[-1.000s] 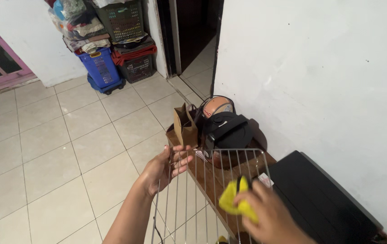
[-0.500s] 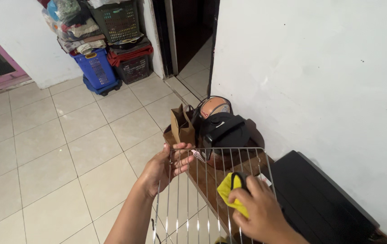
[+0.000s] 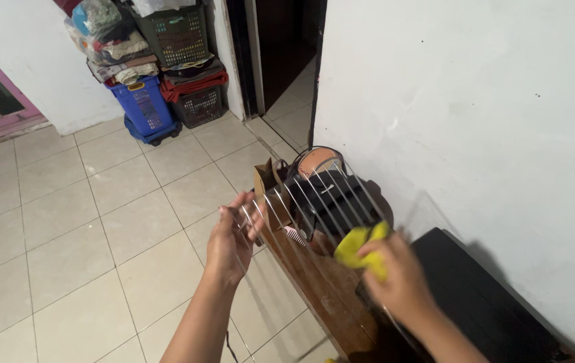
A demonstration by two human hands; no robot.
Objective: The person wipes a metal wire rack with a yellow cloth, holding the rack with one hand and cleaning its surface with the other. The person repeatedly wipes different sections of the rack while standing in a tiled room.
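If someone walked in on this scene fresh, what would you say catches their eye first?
Most striking is the wire rack, held tilted in mid-air in the centre, the left hand gripping its left edge. The right hand presses a bright yellow cloth against its wires. Beyond that, stacked plastic baskets of laundry stand against the far wall, top left.

Open tiled floor (image 3: 99, 222) leftward; white wall (image 3: 475, 114), black appliance (image 3: 331, 195) and paper bag (image 3: 268, 188) crowding the right.
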